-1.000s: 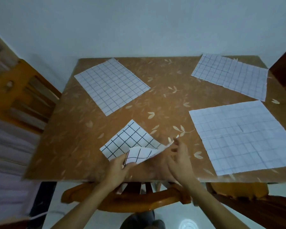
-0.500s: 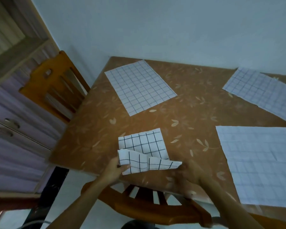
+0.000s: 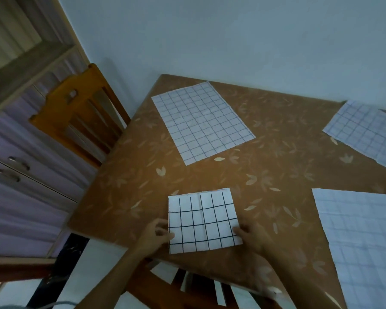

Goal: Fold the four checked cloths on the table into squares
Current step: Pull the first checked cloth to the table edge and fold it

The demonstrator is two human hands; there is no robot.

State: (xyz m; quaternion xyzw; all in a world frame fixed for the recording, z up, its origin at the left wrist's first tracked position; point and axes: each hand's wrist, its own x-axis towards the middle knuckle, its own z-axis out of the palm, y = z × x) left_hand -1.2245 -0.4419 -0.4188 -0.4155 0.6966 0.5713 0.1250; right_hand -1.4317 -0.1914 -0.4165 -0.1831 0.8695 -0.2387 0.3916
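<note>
A folded white cloth with bold black checks [image 3: 202, 221] lies flat as a near-square by the table's front edge. My left hand [image 3: 153, 237] pinches its lower left edge. My right hand [image 3: 252, 238] holds its lower right corner. Three unfolded cloths with fine blue checks lie flat: one at the far left [image 3: 202, 122], one at the far right [image 3: 366, 132], and a large one at the near right [image 3: 361, 237].
The brown leaf-patterned table [image 3: 276, 175] stands against a pale wall. A wooden chair [image 3: 80, 121] stands at its left side, and another chair [image 3: 187, 286] is tucked under the front edge. Purple cabinets [image 3: 20, 186] fill the left.
The lifted, rumpled half of the black-checked cloth has been laid over and flattened into a neat square. My head has turned left, shifting the table rightward in view.
</note>
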